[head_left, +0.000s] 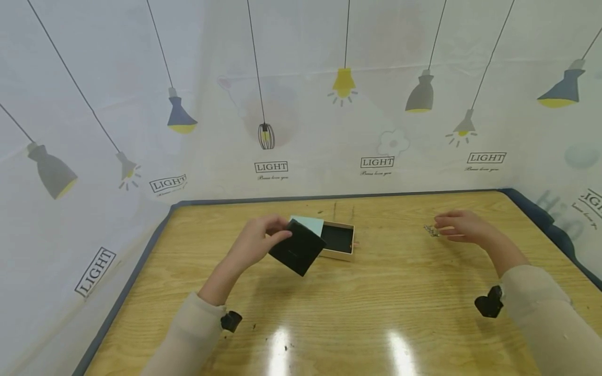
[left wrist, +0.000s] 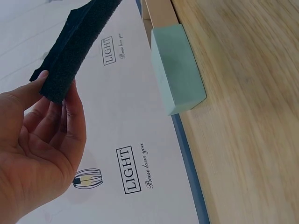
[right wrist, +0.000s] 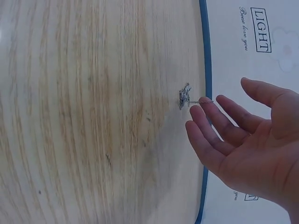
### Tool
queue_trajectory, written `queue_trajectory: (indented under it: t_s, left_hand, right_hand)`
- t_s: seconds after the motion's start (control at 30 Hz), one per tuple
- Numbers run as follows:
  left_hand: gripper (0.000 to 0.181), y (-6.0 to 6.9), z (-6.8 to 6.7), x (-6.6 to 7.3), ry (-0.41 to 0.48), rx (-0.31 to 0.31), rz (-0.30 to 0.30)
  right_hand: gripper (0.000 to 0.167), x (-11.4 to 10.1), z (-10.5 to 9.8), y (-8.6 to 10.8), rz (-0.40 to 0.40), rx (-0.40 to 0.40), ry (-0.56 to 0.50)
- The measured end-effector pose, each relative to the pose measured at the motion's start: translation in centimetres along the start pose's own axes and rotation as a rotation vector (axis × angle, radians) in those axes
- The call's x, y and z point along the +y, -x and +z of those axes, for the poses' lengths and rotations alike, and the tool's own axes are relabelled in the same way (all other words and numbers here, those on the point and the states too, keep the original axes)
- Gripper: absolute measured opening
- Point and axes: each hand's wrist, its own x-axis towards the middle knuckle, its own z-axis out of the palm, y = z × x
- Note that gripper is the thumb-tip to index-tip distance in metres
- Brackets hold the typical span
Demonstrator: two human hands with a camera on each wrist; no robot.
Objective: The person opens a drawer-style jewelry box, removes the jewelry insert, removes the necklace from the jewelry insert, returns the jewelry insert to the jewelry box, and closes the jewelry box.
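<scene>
My left hand [head_left: 256, 241] pinches a black foam pad [head_left: 297, 248] by its edge between thumb and fingers. In the left wrist view, the thick rough side of the pad [left wrist: 77, 51] is visible. Behind it on the table lies a small box with a mint-green sleeve [head_left: 311, 223] and a tan drawer [head_left: 338, 255] pulled partly out, dark inside. Over on the right, my right hand [head_left: 463, 227] hovers with loosely extended fingers by a small heap of silver chain [right wrist: 184, 96]. One thin strand of it reaches the fingertips; no clear grip shows.
The wood-grain table [head_left: 367, 313] has a blue edge strip [head_left: 263, 199] at the back and sides. A white sheet [head_left: 310, 104] printed with lamps hangs behind. Small dark specks [head_left: 286, 347] dot the near tabletop.
</scene>
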Motion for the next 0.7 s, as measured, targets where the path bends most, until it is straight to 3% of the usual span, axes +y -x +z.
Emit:
queue_trajectory:
  t_s: [0.4, 0.7]
  left_hand:
    - [0.019, -0.3, 0.4, 0.0, 0.004, -0.006, -0.014]
    - [0.019, -0.2, 0.5, 0.4, 0.010, -0.010, -0.026]
  right_hand:
    - [0.061, -2.3, 1.3, 0.3, -0.056, 0.017, 0.121]
    - [0.057, -4.1, 2.7, 0.2, -0.122, 0.016, 0.127]
